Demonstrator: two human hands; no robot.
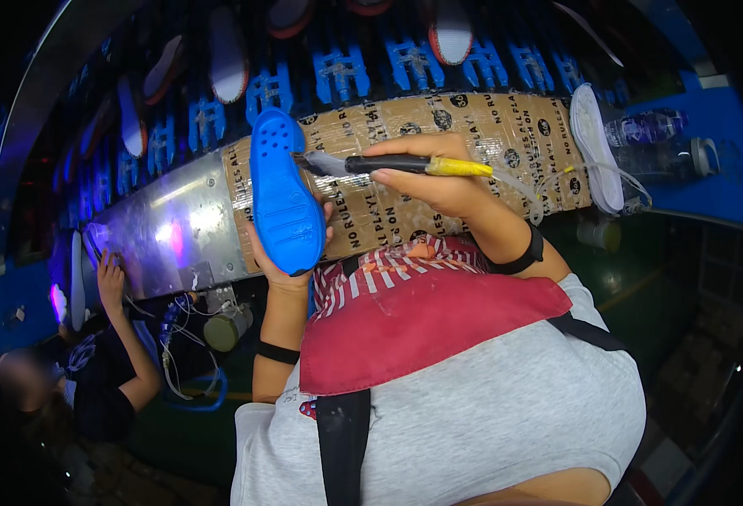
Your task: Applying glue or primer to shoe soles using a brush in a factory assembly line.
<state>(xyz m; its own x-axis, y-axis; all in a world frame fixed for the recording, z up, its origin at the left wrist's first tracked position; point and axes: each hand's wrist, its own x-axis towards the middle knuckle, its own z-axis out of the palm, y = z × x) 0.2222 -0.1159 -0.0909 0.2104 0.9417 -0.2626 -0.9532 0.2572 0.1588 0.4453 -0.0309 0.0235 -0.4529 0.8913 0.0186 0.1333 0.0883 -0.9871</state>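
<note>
A bright blue shoe sole (285, 198) with small holes at its far end rests in my left hand (262, 253). The fingers of that hand wrap round the sole's near end from below. My right hand (439, 177) is closed round the handle of a brush (388, 164), black with yellow tape at its back end and joined to a clear tube. The brush's bristles (325, 164) lie at the right edge of the sole, near the holes; whether they touch it I cannot tell.
Cardboard (371, 202) covers the bench before me, with a metal plate (177, 228) to its left. Blue racks (342, 74) carrying soles run along the far side. A white sole (595, 148) and bottles (646, 128) stand right. A co-worker's hand (110, 274) is at far left.
</note>
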